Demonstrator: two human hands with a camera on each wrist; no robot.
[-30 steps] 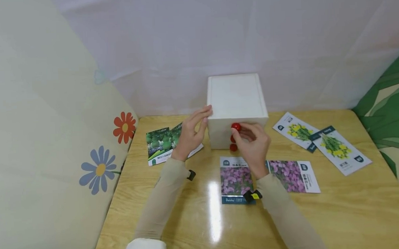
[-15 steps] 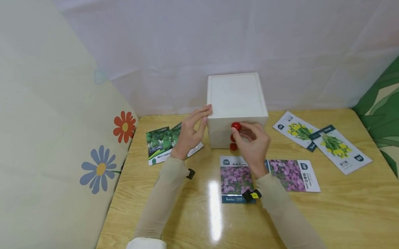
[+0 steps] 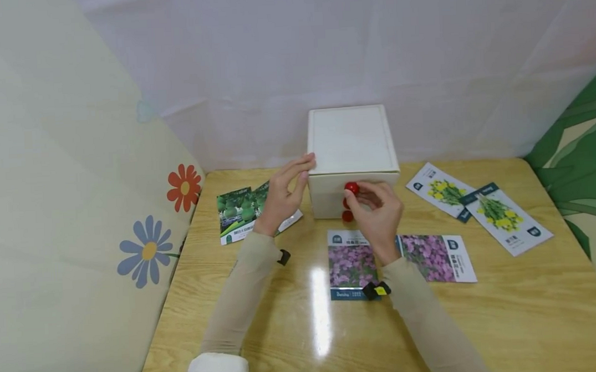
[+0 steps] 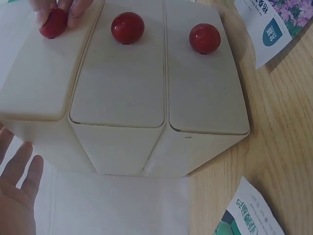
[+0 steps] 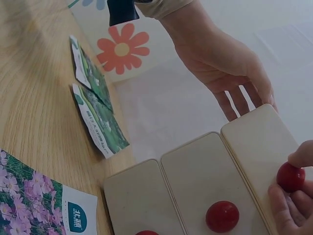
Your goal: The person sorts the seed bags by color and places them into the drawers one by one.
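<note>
A white three-drawer box [image 3: 351, 139] stands at the back of the table, one round red knob on each drawer. My right hand [image 3: 381, 215] pinches the top drawer's knob [image 5: 291, 177] between thumb and fingers. In the left wrist view that drawer's front [image 4: 41, 83] stands slightly proud of the two below it. The middle knob [image 4: 127, 28] and the bottom knob [image 4: 204, 38] are untouched. My left hand [image 3: 281, 198] has its fingers extended along the box's left side, fingertips at the upper front corner.
Green-pictured packets [image 3: 239, 213] lie left of the box on the wooden table [image 3: 279, 331]. Two pink-flower packets [image 3: 351, 267] lie in front, partly under the right forearm. Overlapping yellow-flower packets [image 3: 504, 221] lie to the right. A white cloth [image 3: 272, 59] hangs behind.
A thin gap now shows under the front edge of the box's top, above the upper drawer. Both hands keep their places; the whole head view shifts slightly.
</note>
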